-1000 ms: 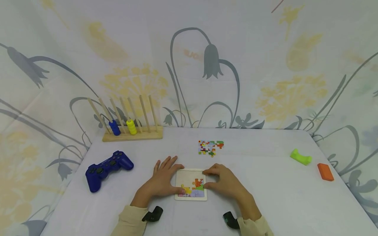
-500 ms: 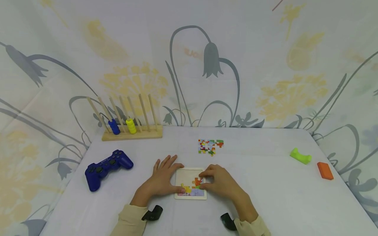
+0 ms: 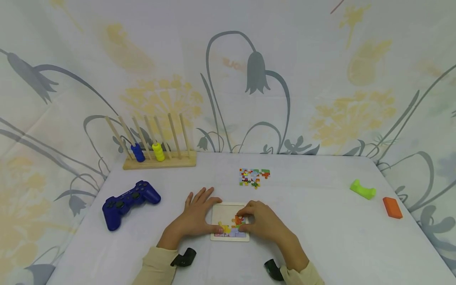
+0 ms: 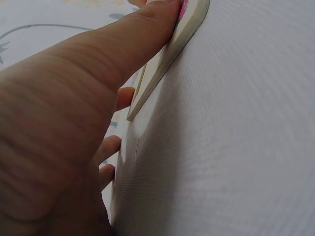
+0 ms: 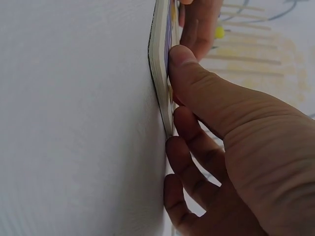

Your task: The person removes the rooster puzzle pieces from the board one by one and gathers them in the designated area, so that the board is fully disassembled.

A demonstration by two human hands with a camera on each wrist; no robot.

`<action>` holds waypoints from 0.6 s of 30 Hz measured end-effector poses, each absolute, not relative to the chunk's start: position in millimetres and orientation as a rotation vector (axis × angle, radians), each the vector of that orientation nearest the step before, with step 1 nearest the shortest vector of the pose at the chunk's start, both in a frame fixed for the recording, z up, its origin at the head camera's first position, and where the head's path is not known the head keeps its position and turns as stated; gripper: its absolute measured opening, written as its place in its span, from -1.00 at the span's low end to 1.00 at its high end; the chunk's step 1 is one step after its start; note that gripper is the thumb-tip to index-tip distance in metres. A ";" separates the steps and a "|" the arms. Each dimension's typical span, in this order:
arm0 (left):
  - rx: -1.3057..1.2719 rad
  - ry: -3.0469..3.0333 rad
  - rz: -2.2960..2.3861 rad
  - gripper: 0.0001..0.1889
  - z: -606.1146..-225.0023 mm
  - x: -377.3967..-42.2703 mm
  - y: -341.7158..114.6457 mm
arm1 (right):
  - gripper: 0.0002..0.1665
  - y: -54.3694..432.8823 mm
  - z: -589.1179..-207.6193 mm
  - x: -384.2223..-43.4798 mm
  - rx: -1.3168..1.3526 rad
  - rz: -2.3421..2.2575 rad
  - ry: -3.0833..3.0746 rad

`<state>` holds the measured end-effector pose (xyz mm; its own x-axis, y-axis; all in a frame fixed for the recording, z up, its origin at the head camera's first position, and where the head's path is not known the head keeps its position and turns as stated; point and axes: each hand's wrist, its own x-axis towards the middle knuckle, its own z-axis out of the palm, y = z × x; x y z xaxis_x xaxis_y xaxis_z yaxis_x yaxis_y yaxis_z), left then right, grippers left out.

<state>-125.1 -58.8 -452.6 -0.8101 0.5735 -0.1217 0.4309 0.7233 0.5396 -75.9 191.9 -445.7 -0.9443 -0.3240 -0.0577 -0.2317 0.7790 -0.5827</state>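
In the head view, a small pale puzzle tray (image 3: 228,209) lies on the white table with several joined puzzle pieces (image 3: 227,228) along its near side. My left hand (image 3: 195,217) lies at its left edge, fingers spread, thumb on the lower left pieces. My right hand (image 3: 265,222) is over the tray's right side, its curled fingers and thumb around an orange-and-green puzzle piece (image 3: 239,219), partly hidden. The right wrist view shows the right thumb (image 5: 189,73) on the tray's top, other fingers curled by its edge. In the left wrist view the left thumb (image 4: 128,46) presses on the tray.
More puzzle pieces (image 3: 246,174) lie beyond the tray. A wooden peg rack (image 3: 178,161) with blue and yellow beads stands at the back left, a blue game controller (image 3: 130,202) before it. A green block (image 3: 362,190) and an orange block (image 3: 392,208) lie far right.
My right hand has shifted left from the tray's right edge, its fingertips now over the pieces inside. The left hand and the tray have stayed in place.
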 end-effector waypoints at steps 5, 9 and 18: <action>0.793 2.650 0.729 -0.17 -453.0 -125.1 -58.9 | -0.64 191.2 -445.9 -76.2 -0.474 -0.899 2.823; 0.787 2.649 0.725 -0.16 -454.0 -126.0 -59.2 | -0.63 190.7 -446.4 -76.7 -0.472 -0.921 2.821; 0.803 2.651 0.737 -0.16 -454.9 -126.5 -59.7 | -0.62 190.9 -444.9 -77.4 -0.476 -0.957 2.786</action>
<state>-126.5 -59.7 -454.9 -0.8083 0.5783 -0.1104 0.4383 0.7162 0.5431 -77.4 190.9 -444.9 -0.9372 -0.3459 -0.0445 -0.2455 0.7449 -0.6203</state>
